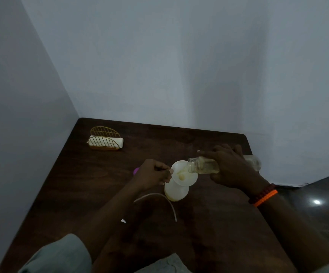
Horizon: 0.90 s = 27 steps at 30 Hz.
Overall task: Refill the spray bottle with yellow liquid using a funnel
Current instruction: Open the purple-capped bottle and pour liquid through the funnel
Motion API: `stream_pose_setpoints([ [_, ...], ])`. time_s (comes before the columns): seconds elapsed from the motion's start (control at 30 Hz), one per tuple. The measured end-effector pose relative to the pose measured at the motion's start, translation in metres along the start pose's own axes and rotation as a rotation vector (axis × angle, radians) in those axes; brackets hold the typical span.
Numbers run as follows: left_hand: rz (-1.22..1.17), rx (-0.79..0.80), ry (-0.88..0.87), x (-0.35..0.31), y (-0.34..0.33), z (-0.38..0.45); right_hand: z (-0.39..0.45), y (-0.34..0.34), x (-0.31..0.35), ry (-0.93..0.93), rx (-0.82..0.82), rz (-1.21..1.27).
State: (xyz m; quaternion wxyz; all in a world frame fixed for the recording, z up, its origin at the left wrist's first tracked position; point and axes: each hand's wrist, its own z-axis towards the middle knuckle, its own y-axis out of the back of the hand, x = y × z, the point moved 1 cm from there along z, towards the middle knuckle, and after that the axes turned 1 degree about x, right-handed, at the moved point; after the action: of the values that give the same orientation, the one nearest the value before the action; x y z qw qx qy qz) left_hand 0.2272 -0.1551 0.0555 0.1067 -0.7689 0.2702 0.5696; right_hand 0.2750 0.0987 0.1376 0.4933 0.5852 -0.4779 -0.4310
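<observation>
Starting at the bottom of the frame: grey sleeves, two forearms reaching up over the dark wooden table (208,233). Just above, a curved white dip tube (159,198) lying loose on the wood, its spray head mostly hidden behind the left wrist apart from a purple bit (136,170). At centre frame stood the white spray bottle (176,192), upright, with a white funnel (184,173) seated in its neck. Left hand (152,174) curled at the funnel's left rim, fingertips pinching the edge to steady it. Right hand (232,168), orange and dark bands at the wrist, wrapped around a clear glass bottle (203,165) held nearly level, mouth over the funnel bowl, yellow liquid pooled along its lower side. Judged as handling: spray bottle light and thin-walled, easily tipped with the funnel on top, so best held at the neck or the funnel rim; glass bottle rigid, breakable and possibly slick, best gripped around the mid-body. Farther off, upper left of the table, a gold wire holder (104,137) with white napkins, then bare walls.
</observation>
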Motion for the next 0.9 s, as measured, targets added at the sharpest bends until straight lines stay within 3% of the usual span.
stream_pose_setpoints([
  [0.9, -0.026, -0.063, 0.069, -0.0004, 0.005, 0.0, 0.0022, 0.0002, 0.005, -0.008, 0.019, 0.039],
])
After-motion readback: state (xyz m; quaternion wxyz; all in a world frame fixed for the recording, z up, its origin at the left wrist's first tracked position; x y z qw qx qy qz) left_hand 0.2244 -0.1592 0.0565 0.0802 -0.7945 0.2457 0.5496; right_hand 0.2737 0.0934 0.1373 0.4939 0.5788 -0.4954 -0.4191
